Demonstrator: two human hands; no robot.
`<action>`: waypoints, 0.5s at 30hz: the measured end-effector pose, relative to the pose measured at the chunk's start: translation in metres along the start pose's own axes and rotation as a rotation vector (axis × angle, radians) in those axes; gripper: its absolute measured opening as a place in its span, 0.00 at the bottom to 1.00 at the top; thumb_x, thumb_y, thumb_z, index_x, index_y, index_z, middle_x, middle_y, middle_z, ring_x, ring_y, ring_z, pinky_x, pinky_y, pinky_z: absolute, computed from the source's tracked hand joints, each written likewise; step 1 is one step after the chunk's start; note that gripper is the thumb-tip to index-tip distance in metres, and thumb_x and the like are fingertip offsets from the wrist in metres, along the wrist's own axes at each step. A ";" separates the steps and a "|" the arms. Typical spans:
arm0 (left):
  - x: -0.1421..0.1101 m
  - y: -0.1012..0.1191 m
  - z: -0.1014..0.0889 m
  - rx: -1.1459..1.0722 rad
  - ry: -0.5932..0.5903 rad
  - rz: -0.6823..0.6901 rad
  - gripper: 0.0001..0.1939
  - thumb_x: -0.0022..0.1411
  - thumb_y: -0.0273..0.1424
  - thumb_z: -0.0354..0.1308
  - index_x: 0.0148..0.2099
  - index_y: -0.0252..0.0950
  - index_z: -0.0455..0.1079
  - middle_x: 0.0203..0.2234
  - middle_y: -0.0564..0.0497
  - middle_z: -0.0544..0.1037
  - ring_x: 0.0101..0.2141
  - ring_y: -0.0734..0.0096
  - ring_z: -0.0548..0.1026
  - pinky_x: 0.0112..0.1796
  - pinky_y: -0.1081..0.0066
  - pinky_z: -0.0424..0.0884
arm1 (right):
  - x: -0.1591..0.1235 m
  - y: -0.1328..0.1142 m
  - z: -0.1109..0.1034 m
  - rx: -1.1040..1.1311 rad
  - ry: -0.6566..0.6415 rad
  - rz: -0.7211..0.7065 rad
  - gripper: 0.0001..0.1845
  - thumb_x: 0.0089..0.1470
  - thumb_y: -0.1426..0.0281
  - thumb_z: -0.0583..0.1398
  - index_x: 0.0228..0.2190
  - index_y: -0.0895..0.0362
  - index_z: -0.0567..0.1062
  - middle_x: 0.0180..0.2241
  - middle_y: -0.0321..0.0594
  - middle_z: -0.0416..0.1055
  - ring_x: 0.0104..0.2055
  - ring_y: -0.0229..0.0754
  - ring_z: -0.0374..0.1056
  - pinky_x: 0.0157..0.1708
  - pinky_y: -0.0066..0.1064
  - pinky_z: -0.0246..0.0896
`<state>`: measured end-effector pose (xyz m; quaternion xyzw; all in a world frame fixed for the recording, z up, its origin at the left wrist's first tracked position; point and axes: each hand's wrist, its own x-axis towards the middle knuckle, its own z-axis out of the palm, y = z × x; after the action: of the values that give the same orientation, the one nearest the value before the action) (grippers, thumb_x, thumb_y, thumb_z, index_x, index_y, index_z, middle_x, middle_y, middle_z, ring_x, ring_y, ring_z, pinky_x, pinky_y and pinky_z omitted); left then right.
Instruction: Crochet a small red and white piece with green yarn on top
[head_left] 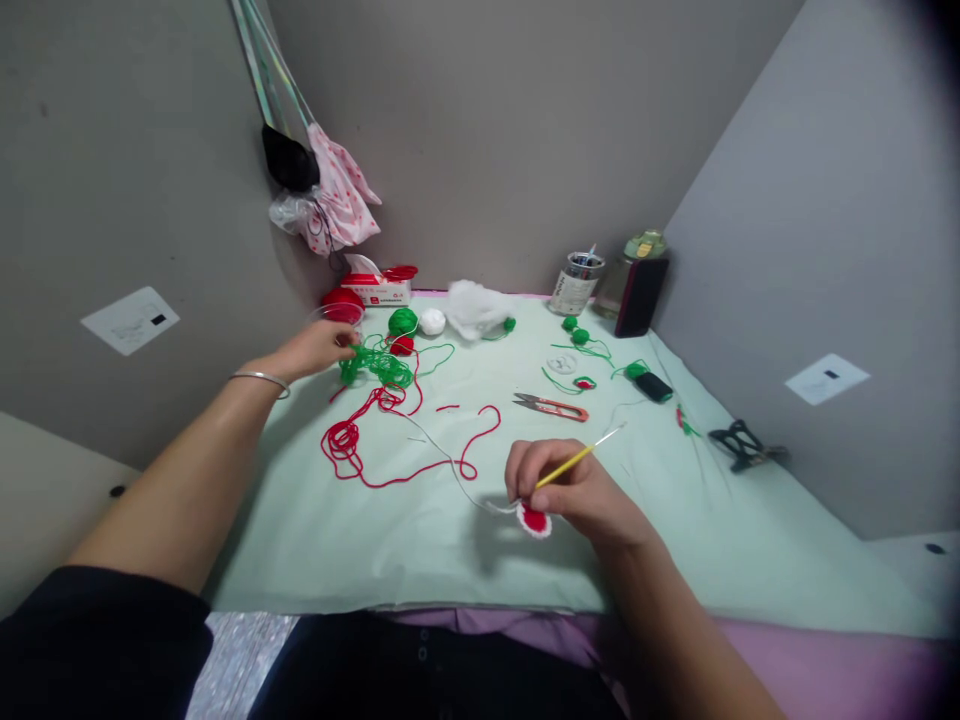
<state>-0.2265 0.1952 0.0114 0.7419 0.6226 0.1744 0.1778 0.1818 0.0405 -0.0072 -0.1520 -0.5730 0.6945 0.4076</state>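
Observation:
My right hand point(562, 485) is closed around a yellow-handled crochet hook point(566, 467) whose metal tip points up to the right. The same fingers pinch a small red crocheted piece with a white edge point(534, 520). White yarn point(465, 492) trails from it up to the left. At the far left of the table, my left hand point(321, 347) has its fingers curled together beside a clear plastic tub point(352, 312) and a loose heap of green yarn point(377, 366). What its fingertips hold, if anything, is not clear. Tangled red yarn point(343, 440) lies in front.
Orange-handled thread snips point(555, 406) lie mid-table. Green point(403, 321) and white point(432, 321) yarn balls, white stuffing point(476, 308), a tissue box point(379, 290), a pen can point(576, 284), a bottle point(615, 280) and a phone point(642, 297) stand toward the back. A black stand point(742, 445) sits right.

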 end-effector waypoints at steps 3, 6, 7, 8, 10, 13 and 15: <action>0.000 0.005 -0.026 0.018 0.182 -0.114 0.20 0.72 0.38 0.63 0.61 0.35 0.73 0.56 0.42 0.78 0.51 0.55 0.79 0.50 0.51 0.79 | 0.000 0.000 0.001 0.001 -0.007 0.000 0.06 0.51 0.69 0.75 0.30 0.55 0.85 0.29 0.38 0.78 0.28 0.36 0.68 0.31 0.30 0.65; -0.005 0.013 -0.041 0.001 0.319 -0.175 0.20 0.72 0.38 0.63 0.61 0.35 0.72 0.57 0.42 0.77 0.52 0.54 0.79 0.50 0.50 0.79 | 0.001 -0.001 0.001 -0.007 -0.005 0.003 0.06 0.51 0.69 0.75 0.30 0.56 0.85 0.29 0.38 0.78 0.28 0.35 0.68 0.31 0.29 0.65; -0.006 0.016 -0.043 -0.015 0.342 -0.185 0.20 0.72 0.38 0.63 0.61 0.35 0.72 0.57 0.42 0.77 0.52 0.54 0.79 0.50 0.50 0.79 | 0.001 -0.001 0.002 -0.011 -0.001 0.004 0.07 0.51 0.69 0.76 0.30 0.56 0.84 0.29 0.38 0.78 0.28 0.36 0.67 0.30 0.29 0.65; -0.008 0.019 -0.043 -0.035 0.356 -0.191 0.20 0.72 0.38 0.63 0.61 0.35 0.72 0.57 0.42 0.77 0.51 0.54 0.79 0.50 0.51 0.79 | 0.001 -0.001 0.002 -0.015 0.001 0.003 0.07 0.51 0.68 0.76 0.29 0.56 0.84 0.29 0.38 0.78 0.28 0.36 0.67 0.30 0.29 0.65; -0.009 0.025 -0.042 -0.087 0.374 -0.195 0.20 0.72 0.38 0.63 0.61 0.35 0.72 0.56 0.42 0.77 0.51 0.55 0.79 0.50 0.51 0.79 | 0.001 -0.001 0.002 -0.021 0.005 0.002 0.07 0.51 0.68 0.76 0.29 0.56 0.84 0.29 0.38 0.78 0.28 0.36 0.67 0.30 0.30 0.65; -0.010 0.031 -0.042 -0.179 0.421 -0.198 0.20 0.72 0.38 0.63 0.61 0.35 0.72 0.56 0.42 0.77 0.51 0.55 0.79 0.50 0.51 0.79 | 0.001 -0.001 0.001 -0.019 0.005 -0.002 0.06 0.51 0.69 0.75 0.29 0.56 0.85 0.29 0.39 0.78 0.28 0.36 0.68 0.30 0.29 0.65; -0.010 0.034 -0.045 -0.249 0.476 -0.198 0.20 0.72 0.38 0.63 0.61 0.35 0.72 0.56 0.42 0.77 0.51 0.54 0.79 0.50 0.51 0.79 | 0.001 -0.001 0.001 -0.012 0.003 -0.007 0.06 0.51 0.70 0.75 0.30 0.56 0.85 0.29 0.39 0.78 0.28 0.36 0.68 0.30 0.29 0.65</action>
<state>-0.2204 0.1816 0.0674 0.5882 0.6899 0.4005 0.1328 0.1810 0.0405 -0.0059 -0.1536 -0.5772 0.6894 0.4098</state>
